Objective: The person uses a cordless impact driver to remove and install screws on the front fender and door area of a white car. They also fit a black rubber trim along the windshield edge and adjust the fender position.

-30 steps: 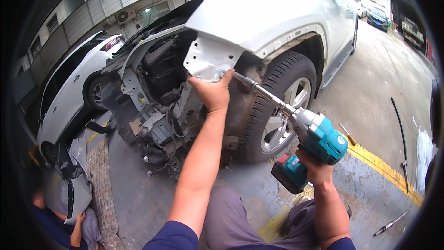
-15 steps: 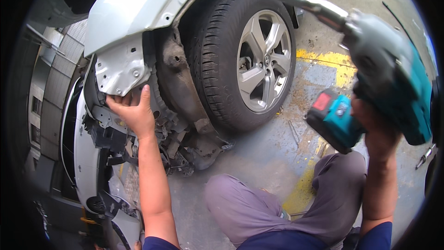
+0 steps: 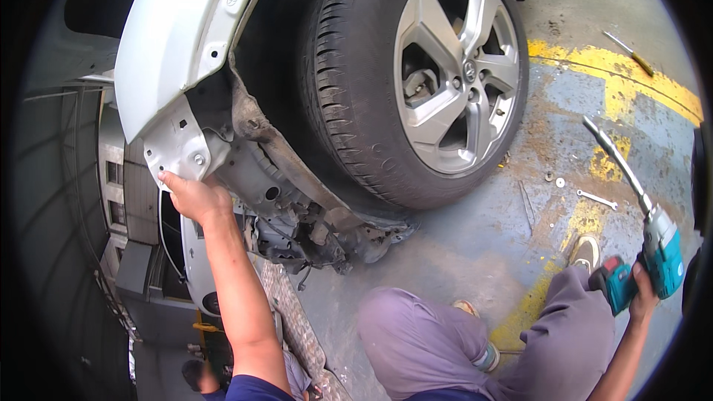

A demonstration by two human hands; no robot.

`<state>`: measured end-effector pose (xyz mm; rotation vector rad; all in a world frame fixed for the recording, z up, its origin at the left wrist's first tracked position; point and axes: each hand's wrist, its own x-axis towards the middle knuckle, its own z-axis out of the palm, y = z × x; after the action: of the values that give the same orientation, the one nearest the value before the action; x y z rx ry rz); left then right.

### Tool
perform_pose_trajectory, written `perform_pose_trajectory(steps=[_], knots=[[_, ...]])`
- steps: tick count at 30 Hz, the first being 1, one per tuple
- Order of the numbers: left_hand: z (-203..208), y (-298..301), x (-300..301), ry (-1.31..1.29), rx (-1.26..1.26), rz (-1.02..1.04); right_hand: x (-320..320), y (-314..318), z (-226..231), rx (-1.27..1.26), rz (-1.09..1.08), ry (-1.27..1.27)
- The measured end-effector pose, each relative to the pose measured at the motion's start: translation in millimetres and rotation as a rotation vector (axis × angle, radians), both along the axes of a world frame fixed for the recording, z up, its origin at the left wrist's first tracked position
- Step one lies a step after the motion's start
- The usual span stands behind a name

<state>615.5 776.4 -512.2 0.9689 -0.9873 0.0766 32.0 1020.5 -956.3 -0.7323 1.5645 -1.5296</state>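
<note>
My left hand [image 3: 197, 197] is closed on the lower edge of a bare metal bracket [image 3: 174, 145] at the end of a white fender [image 3: 167, 37]. The thumb lies against the bracket's near edge; the other fingers are mostly hidden. A bolt sits in the bracket above my hand. Low on the right, my right hand [image 3: 645, 293] grips a teal cordless impact wrench [image 3: 661, 251] by its handle. A long metal extension [image 3: 618, 157] points from it up and to the left, its tip apart from the car.
A tyre with a silver alloy wheel [image 3: 460, 74] stands beside the exposed, dirty wheel arch [image 3: 297, 171]. On the floor lie a screwdriver [image 3: 631, 55], a wrench [image 3: 597, 199] and small washers [image 3: 560, 182]. Another person [image 3: 202, 376] is at the lower left.
My right hand has brought the impact wrench down and right, away from the fender edge. My left hand has shifted its hold along the bracket, and the view has moved closer to the wheel.
</note>
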Motion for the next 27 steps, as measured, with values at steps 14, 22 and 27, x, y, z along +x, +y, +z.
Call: perform_pose_trajectory(steps=[14,22,27], knots=[[5,-17,84,-0.232,0.13,0.446,-21,74,-69,0.433,-0.203,-0.278],[-2,-13,5,-0.037,0.038,0.245,-17,97,-83,0.467,-0.366,-0.464],[9,-12,14,-0.021,0.054,0.185,-16,95,-88,0.469,-0.315,-0.518]])
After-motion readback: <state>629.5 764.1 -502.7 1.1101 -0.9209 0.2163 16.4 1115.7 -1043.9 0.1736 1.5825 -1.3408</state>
